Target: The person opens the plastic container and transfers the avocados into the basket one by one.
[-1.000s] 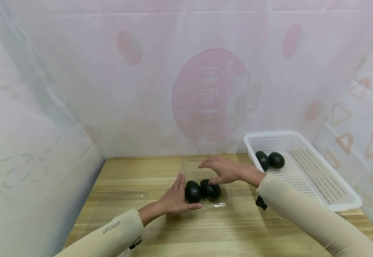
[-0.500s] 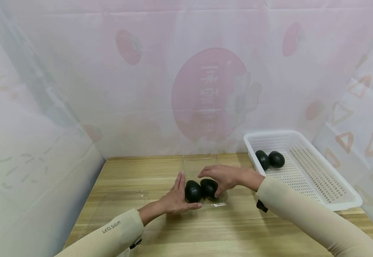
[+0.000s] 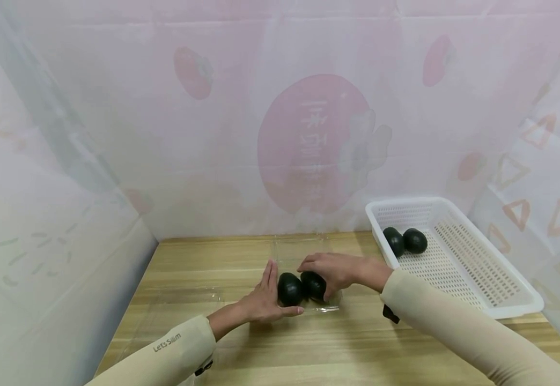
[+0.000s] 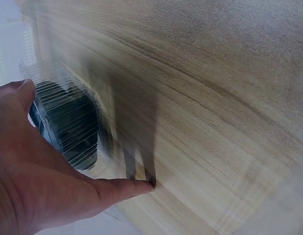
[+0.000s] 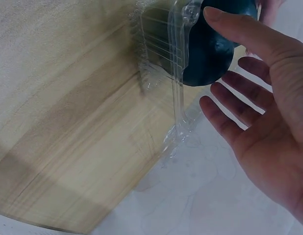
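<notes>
Two dark green avocados sit side by side in a clear plastic clamshell box (image 5: 178,58) on the wooden table. My left hand (image 3: 263,300) lies along the box's left side, fingers straight and thumb stretched across the front; in the left wrist view the thumb tip is at the box's edge. The left avocado (image 3: 290,289) is right beside that palm. My right hand (image 3: 338,272) curves over the right avocado (image 3: 312,286). In the right wrist view its thumb presses on the dark skin, with fingers bent round the far side, some of them hidden.
A white perforated basket (image 3: 473,268) stands at the back right, two more avocados (image 3: 404,242) in its left end. Another clear plastic box (image 3: 178,303) lies at the table's left. Behind the wooden table (image 3: 203,252) hangs a printed pink sheet (image 3: 212,139).
My right hand has lowered onto the right avocado, its thumb sliding to the near right side and its fingers closing round it. The left hand has stayed in place.
</notes>
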Motion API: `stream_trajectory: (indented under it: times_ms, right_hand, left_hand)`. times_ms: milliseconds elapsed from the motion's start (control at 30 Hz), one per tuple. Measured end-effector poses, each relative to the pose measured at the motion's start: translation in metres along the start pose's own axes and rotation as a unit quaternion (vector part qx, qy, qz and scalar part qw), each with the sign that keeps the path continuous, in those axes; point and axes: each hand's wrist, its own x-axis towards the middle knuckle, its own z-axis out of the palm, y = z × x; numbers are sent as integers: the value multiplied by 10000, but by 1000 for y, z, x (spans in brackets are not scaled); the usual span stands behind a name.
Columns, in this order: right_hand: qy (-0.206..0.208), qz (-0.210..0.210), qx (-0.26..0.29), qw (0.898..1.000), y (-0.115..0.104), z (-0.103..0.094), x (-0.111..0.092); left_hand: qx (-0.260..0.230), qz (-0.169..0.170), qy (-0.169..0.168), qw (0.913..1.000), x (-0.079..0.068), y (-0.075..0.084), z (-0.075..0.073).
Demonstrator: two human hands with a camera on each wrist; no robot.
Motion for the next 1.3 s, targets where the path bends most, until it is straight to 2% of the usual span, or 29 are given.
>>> stream_trajectory:
  times_ms: [267, 800, 1067, 1300]
  right_hand:
    - [35, -7, -52, 10000, 0, 7, 1]
    - [-141, 246, -3, 9996, -2, 16, 5]
    - [-314, 343, -126, 9988, -2, 20, 9]
    - [-536, 377, -433, 9969, -6, 19, 11]
  left_hand:
    - [-20, 0, -12, 10000, -2, 1, 0]
    - [-67, 10, 2, 10000, -2, 2, 0]
    - [-41, 145, 30, 9999, 3, -11, 6]
    - [-144, 120, 94, 9998, 10, -19, 13]
